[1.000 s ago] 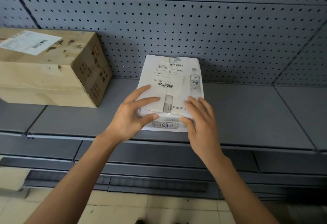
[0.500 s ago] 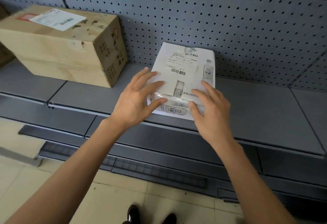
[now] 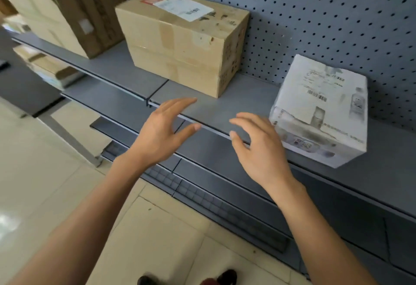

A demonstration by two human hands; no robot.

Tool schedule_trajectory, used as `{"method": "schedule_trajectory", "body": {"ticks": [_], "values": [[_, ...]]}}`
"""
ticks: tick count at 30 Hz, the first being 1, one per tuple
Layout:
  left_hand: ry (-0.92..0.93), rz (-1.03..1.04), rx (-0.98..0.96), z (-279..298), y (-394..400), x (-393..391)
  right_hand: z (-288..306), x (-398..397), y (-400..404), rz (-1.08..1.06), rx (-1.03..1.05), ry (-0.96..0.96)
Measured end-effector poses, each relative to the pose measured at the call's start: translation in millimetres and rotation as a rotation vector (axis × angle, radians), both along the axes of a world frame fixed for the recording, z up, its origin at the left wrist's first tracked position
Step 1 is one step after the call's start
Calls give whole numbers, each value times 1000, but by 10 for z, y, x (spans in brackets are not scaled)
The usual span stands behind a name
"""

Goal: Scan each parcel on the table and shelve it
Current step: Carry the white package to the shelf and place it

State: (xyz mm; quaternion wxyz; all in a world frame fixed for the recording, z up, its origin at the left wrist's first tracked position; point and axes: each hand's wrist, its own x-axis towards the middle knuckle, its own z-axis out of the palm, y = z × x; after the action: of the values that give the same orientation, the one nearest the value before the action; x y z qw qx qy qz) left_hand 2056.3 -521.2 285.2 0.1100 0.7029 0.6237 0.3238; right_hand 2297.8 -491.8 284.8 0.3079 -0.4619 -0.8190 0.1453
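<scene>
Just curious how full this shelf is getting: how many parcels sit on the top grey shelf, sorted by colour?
Brown cardboard boxes: 2, a blurred large one and a labelled one.
White plastic-wrapped parcel: 1.
Total: 3.

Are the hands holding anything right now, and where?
Nothing. The left hand and right hand hang open before the shelf, clear of the white parcel.

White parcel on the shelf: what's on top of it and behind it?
On the white parcel: only its shipping label. Behind it: the grey pegboard; any gap between them is hidden.
</scene>
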Motion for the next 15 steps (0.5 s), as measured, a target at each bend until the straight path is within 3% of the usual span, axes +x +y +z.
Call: {"method": "schedule_trajectory", "body": {"ticks": [15], "values": [[-123,353,5,-82,-1492,-2811,160,-3108,-607,369,-78,-68]]}}
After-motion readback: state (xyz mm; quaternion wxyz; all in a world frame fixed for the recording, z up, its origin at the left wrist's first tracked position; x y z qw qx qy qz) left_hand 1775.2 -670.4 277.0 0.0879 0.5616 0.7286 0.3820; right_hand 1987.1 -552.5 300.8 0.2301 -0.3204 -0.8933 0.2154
